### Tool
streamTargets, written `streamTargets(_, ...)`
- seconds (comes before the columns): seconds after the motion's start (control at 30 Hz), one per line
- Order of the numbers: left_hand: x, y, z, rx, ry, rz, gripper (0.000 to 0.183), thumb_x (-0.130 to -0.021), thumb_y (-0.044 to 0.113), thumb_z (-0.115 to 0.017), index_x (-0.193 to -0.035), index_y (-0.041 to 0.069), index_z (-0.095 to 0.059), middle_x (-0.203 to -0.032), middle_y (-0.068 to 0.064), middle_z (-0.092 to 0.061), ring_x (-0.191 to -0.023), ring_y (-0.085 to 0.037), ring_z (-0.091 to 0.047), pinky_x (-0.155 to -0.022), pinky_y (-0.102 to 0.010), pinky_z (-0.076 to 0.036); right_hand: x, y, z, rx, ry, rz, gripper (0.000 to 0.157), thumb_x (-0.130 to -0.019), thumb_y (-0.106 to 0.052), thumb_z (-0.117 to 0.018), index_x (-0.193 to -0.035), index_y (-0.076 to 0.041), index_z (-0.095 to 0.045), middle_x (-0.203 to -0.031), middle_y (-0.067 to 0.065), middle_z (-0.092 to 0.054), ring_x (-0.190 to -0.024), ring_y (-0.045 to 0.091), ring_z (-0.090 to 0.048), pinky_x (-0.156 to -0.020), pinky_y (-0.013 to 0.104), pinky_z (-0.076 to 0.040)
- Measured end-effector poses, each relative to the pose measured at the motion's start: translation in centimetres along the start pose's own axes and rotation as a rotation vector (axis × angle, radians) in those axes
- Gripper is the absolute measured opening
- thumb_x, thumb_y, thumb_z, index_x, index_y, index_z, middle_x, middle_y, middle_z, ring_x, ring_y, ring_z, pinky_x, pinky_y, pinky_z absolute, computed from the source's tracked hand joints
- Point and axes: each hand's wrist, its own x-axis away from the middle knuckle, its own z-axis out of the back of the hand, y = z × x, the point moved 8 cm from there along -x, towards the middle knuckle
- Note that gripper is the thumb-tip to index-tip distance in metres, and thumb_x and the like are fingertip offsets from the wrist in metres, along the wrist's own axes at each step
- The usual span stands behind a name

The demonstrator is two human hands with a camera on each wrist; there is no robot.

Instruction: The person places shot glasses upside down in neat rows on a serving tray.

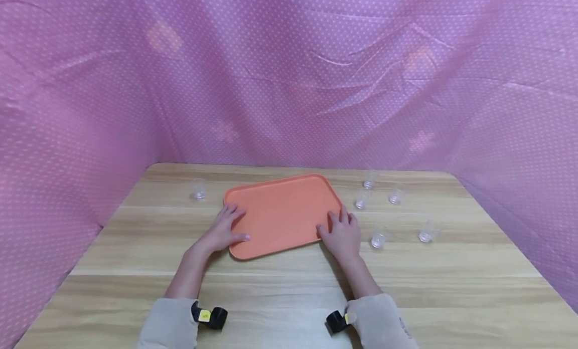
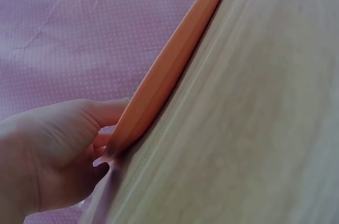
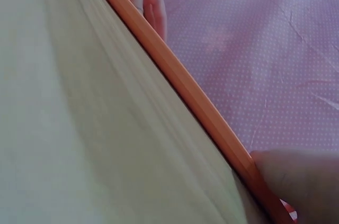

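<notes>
Wore pale grey fabric sleeves (image 1: 169,323) and black wrist cameras (image 1: 219,318), closest to view. Grasped orange rectangular tray (image 1: 282,213) with rounded corners at opposite ends with left hand (image 1: 221,231) and right hand (image 1: 343,238). Held tray askew mid-way across pale wood-grain table (image 1: 275,299); could not tell whether slightly raised. Judged handling as mid-course: gripped both ends, not yet released. Found one small clear cup (image 1: 199,194) left of tray, five matching clear cups (image 1: 378,239) right, not yet loaded.

the person wears pale greyish sleeves (image 1: 169,325), dark markings (image 1: 405,328) on the right one, and rounded black wrist cameras (image 1: 219,318), each beside a small yellow patch (image 1: 204,316).
</notes>
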Motion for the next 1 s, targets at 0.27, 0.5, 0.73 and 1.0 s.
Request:
streamTargets(0.27,-0.1,-0.6,1.1,0.031,0.162,0.034,0.075,-0.075,0.019,-0.075,-0.133,-0.009,-0.038,-0.142,-0.030,-0.021,-0.130,-0.044,-0.012,-0.107,-0.055,-0.014,-0.8,0.8,1.2,-0.203,0.170,-0.052,0.046,-0.076,-0.023,-0.067,-0.113,0.002,-0.062,-0.120,0.029,-0.051,-0.096,0.047,-0.048,-0.084,0.053,-0.042)
streamTargets(0.5,0.5,-1.7,2.1,0.109,0.339,0.234,0.075,-0.076,0.012,-0.073,-0.138,-0.003,-0.034,-0.127,-0.028,-0.032,-0.113,-0.040,-0.037,-0.099,-0.050,-0.032,-2.8,2.5,-0.3,-0.308,0.091,-0.020,0.047,-0.076,-0.017,-0.070,-0.118,0.001,-0.060,-0.124,0.025,-0.050,-0.113,0.042,-0.043,-0.098,0.049,-0.035)
streamTargets(0.73,0.6,-2.1,1.9,0.126,0.320,0.307,0.073,-0.078,0.008,-0.071,-0.138,-0.008,-0.031,-0.121,-0.028,-0.032,-0.099,-0.037,-0.050,-0.092,-0.046,-0.041,-2.9,3.1,-0.9,-0.279,0.004,-0.054,0.039,-0.078,-0.022,-0.069,-0.111,-0.002,-0.064,-0.129,0.023,-0.046,-0.118,0.041,-0.038,-0.100,0.050,-0.032)
streamTargets(1.0,0.1,-2.7,2.2,0.189,0.313,0.275,0.068,-0.077,0.000,-0.071,-0.133,-0.013,-0.035,-0.117,-0.031,-0.039,-0.100,-0.038,-0.052,-0.089,-0.042,-0.046,-2.4,2.3,-0.8,-0.232,-0.006,-0.044,0.040,-0.079,-0.024,-0.067,-0.112,-0.002,-0.064,-0.129,0.025,-0.045,-0.117,0.040,-0.037,-0.098,0.050,-0.033)
